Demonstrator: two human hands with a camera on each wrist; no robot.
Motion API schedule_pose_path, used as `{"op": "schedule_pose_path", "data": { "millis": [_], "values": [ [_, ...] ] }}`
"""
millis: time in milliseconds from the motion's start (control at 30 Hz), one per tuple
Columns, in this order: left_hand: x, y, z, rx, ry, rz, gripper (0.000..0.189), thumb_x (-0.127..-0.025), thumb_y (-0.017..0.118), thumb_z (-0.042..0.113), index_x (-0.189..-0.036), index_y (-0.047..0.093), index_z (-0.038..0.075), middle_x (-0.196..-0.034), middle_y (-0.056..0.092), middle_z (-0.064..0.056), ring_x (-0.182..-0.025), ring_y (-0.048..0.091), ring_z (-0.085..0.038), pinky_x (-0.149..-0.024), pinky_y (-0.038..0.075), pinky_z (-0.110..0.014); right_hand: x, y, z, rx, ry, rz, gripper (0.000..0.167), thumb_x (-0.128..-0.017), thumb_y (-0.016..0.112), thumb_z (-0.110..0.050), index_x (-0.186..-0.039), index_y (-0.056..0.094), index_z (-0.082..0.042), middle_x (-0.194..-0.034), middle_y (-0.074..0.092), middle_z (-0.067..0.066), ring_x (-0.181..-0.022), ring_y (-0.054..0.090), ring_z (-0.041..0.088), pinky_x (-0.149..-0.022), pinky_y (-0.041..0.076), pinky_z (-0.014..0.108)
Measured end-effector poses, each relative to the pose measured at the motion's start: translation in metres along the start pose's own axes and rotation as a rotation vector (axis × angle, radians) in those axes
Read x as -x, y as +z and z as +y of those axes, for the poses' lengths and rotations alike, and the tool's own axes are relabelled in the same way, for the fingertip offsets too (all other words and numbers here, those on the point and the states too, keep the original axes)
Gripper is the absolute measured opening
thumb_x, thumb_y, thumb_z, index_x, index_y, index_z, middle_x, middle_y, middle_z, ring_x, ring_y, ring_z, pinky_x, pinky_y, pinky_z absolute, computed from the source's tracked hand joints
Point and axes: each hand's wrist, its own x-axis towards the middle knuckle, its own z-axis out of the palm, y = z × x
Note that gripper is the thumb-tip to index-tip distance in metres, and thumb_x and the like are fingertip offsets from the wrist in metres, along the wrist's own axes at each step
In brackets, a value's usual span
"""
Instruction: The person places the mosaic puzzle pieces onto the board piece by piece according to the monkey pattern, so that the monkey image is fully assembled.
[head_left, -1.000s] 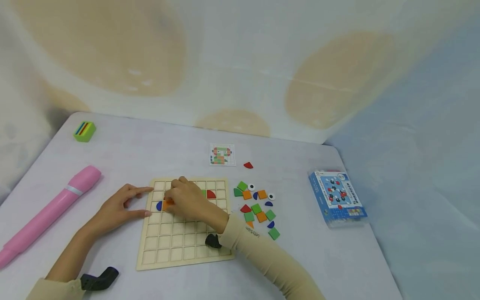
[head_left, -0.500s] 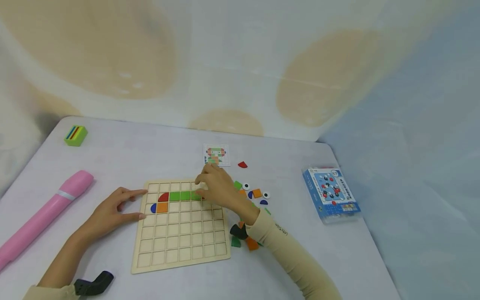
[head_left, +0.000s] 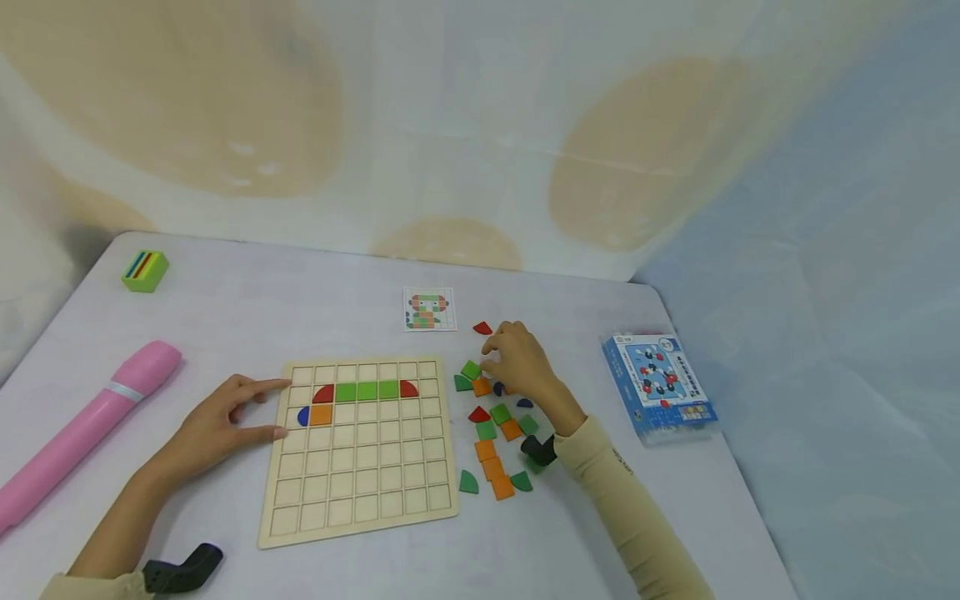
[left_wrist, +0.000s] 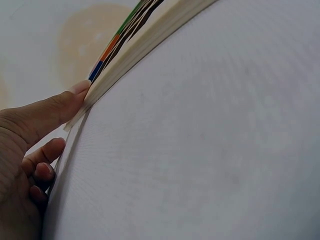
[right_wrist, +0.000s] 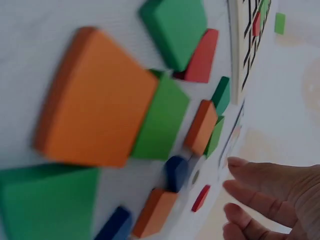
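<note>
A: Here's the left hand [head_left: 217, 425] at the left edge of the wooden grid board [head_left: 365, 483], thumb and forefinger resting against the rim — a light touch, nothing clenched.

B: And the right hand [head_left: 521, 360]?

A: Right of the board, over the far part of the loose pieces [head_left: 511, 429], fingers loosely bent, grip released! A loose red piece [head_left: 482, 328] lies near those fingertips.

B: What's on the board?

A: Second row from the far edge: three green squares [head_left: 367, 391] in line, a red quarter-round [head_left: 323, 393] at each end. One row nearer, at the left, a blue half-round [head_left: 303, 416] beside an orange square [head_left: 321, 414].

B: And around it?

A: Pattern card [head_left: 430, 309] beyond the far edge, boxed set [head_left: 660, 387] well off right, pink tube [head_left: 90, 435] on the left — green block [head_left: 145, 272] far left.
</note>
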Motion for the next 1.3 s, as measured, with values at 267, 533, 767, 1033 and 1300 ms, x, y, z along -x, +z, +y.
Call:
{"op": "schedule_pose_path", "data": {
  "millis": [267, 533, 767, 1033, 1300],
  "values": [
    [0.0, -0.001, 0.003, 0.001, -0.029, -0.023, 0.069, -0.081, 0.081, 0.042, -0.141, 0.056, 0.021, -0.108, 0.046, -0.003, -0.085, 0.032, -0.014, -0.066, 0.028, -0.03, 0.012, 0.004, 0.016, -0.029, 0.043, -0.059, 0.025, -0.081, 0.081, -0.014, -0.103, 0.077, -0.003, -0.102, 0.063, 0.013, -0.096, 0.052, 0.026, -0.084, 0.048, 0.039],
    [-0.001, 0.0, 0.001, 0.004, -0.03, -0.022, 0.068, -0.08, 0.081, 0.042, -0.141, 0.056, 0.022, -0.107, 0.045, -0.003, -0.086, 0.031, -0.013, -0.067, 0.028, -0.03, 0.011, 0.009, 0.02, -0.021, 0.0, -0.077, 0.025, -0.084, 0.079, -0.013, -0.109, 0.077, -0.009, -0.102, 0.062, 0.009, -0.096, 0.049, 0.024, -0.081, 0.046, 0.036],
    [0.0, 0.0, 0.001, -0.002, -0.026, -0.021, 0.068, -0.08, 0.081, 0.041, -0.14, 0.057, 0.021, -0.106, 0.046, -0.003, -0.085, 0.032, -0.013, -0.067, 0.028, -0.03, 0.009, 0.013, 0.02, 0.008, -0.007, -0.048, 0.023, -0.082, 0.082, -0.016, -0.102, 0.078, -0.005, -0.098, 0.063, 0.009, -0.094, 0.051, 0.023, -0.08, 0.047, 0.034],
    [0.0, 0.0, 0.0, 0.002, -0.02, -0.013, 0.068, -0.08, 0.081, 0.042, -0.14, 0.057, 0.021, -0.105, 0.045, -0.003, -0.085, 0.031, -0.012, -0.066, 0.028, -0.029, 0.01, 0.015, 0.024, -0.006, 0.0, -0.054, 0.026, -0.084, 0.078, -0.013, -0.11, 0.077, -0.009, -0.102, 0.063, 0.009, -0.095, 0.05, 0.023, -0.079, 0.046, 0.033],
    [0.0, 0.002, -0.001, 0.005, -0.01, 0.0, 0.067, -0.08, 0.082, 0.04, -0.139, 0.058, 0.021, -0.104, 0.045, -0.002, -0.083, 0.031, -0.011, -0.066, 0.028, -0.03, 0.009, 0.015, 0.02, 0.052, 0.059, 0.03, 0.028, -0.085, 0.079, -0.028, -0.092, 0.076, -0.001, -0.095, 0.063, 0.011, -0.092, 0.054, 0.026, -0.079, 0.047, 0.039]
  ]
}}
